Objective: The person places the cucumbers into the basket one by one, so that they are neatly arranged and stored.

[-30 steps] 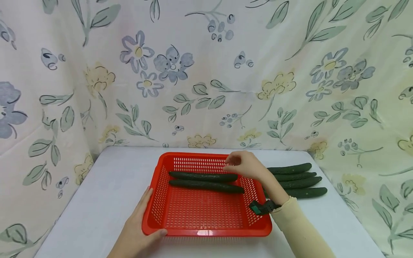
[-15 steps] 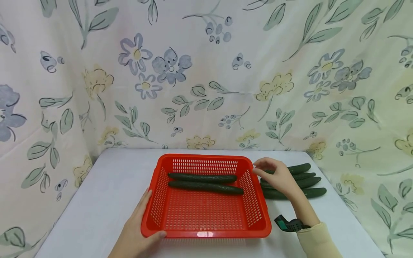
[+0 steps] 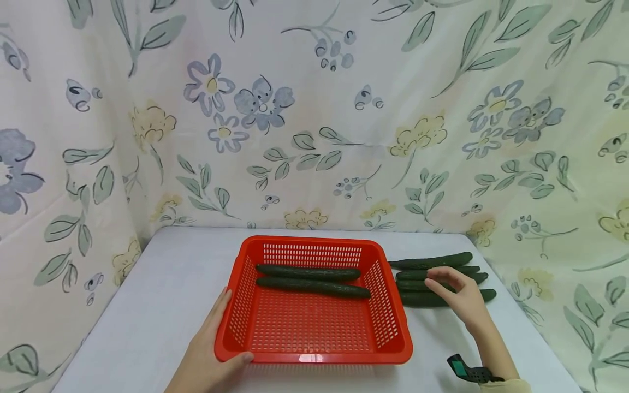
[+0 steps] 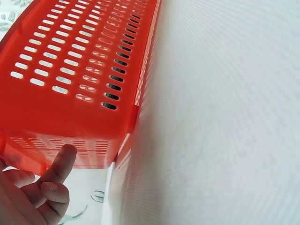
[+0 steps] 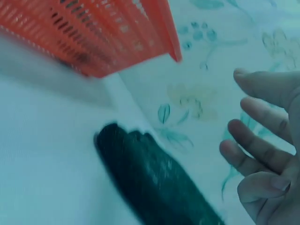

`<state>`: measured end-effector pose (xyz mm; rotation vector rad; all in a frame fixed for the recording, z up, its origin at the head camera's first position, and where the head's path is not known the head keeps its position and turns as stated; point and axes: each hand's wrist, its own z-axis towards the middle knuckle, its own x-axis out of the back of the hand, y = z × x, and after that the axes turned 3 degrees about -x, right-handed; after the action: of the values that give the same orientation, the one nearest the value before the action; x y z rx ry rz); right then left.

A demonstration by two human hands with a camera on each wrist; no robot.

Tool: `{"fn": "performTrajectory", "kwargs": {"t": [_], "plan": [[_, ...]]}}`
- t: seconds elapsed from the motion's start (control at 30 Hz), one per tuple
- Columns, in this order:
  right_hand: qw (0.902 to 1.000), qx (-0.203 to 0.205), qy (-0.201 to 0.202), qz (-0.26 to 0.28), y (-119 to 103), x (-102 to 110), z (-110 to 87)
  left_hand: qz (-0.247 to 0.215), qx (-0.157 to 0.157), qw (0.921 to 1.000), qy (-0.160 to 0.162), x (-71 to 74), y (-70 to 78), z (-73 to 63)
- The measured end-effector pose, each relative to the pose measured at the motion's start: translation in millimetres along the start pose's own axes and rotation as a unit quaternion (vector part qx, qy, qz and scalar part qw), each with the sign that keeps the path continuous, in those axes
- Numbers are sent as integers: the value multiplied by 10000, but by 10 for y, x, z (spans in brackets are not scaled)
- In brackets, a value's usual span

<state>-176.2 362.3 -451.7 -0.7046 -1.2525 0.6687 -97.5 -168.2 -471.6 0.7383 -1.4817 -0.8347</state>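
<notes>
In the head view, a red plastic basket [image 3: 308, 357] with slotted walls stands on the table. Two dark green cucumbers [image 3: 309, 272] lie side by side in its far half. My left hand [image 3: 208, 344] holds the basket's near left corner, thumb at the front rim and fingers along the left wall. To the right of the basket lies a row of several cucumbers [image 3: 432, 262]. My right hand [image 3: 459, 295] hovers over that row, its fingers loosely bent and nothing between them. The right wrist view shows this hand apart from the blurred cucumber ends [image 5: 154, 178].
A white cloth [image 3: 162, 284] covers the table. Behind and at both sides hangs a floral curtain [image 3: 314, 180]. A dark band with a green-faced device [image 3: 472, 371] sits on my right wrist.
My right hand has moved from above the basket's far right corner, out over its right rim, to the row of cucumbers. The left hand and the basket have stayed in place.
</notes>
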Motion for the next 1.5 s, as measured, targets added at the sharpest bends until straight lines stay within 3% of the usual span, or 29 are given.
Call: {"fn": "performTrajectory", "kwargs": {"t": [0.17,0.5,0.67,0.87,1.1,1.33,1.5], "plan": [[9991,-159,205,337,218,73,-73,-39,71,10000,-3,-5,-4,9],[9922,-329,1192,135,540,76,-128,27,126,9999,-81,5,-19,11],[9895,-479,1364,37,630,66,-139,98,165,9998,-97,20,-13,15],[9869,-282,1582,-111,768,102,-152,63,77,9999,-77,20,-13,22],[9882,-1,1484,-369,850,118,-164,58,-13,10000,-61,15,-28,1],[9905,231,828,-1077,927,116,-155,26,1,10000,-54,9,-32,5],[9875,441,858,-1248,990,100,-135,-3,-9,10000,-34,7,-29,8]]}}
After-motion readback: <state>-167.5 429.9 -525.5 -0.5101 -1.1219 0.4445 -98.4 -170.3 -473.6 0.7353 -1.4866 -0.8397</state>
